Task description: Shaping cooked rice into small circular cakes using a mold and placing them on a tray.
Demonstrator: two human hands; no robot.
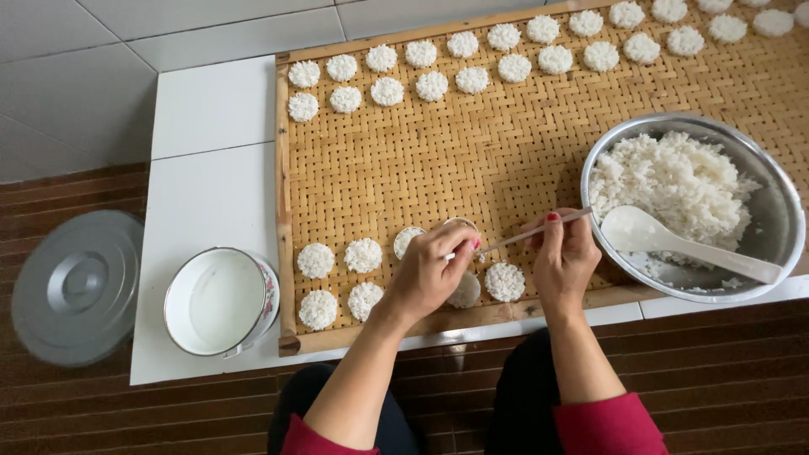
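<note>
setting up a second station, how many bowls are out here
2: a steel bowl of rice at the right on the woven tray, and a white enamel bowl at the left on the white table. None looks hidden.

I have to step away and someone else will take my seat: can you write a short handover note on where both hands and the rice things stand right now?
Left hand: grips a small round ring mould on the woven bamboo tray.
Right hand: holds a thin stick, its tip at the mould.
Steel bowl of cooked rice with a white spoon sits at the right; an enamel pot of water at the left.
Done: rice cakes in two rows near the front, more along the far edge.
Left: the tray's middle is bare, and rice remains in the bowl.
</note>
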